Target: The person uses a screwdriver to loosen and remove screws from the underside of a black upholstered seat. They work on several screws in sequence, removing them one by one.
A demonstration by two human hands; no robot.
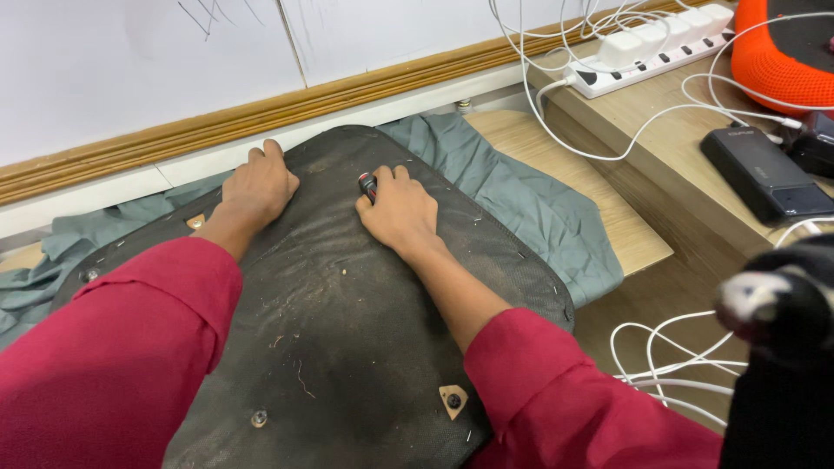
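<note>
The dusty black fabric-covered panel lies underside up on a grey-green cloth on the worktop. The left hand presses flat and empty near its far edge, while the right hand is closed in a grip on a small red-and-black tool, wrist low. Risk: uneven pressure could let the tool slip on the loose debris and tear the fabric.

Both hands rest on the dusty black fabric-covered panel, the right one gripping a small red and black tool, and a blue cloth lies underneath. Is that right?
Not quite. In the head view, the cloth under the dusty black fabric-covered panel is grey-green, not blue. Otherwise correct: the left hand lies flat on the panel, and the right hand grips a small red and black tool.
</note>
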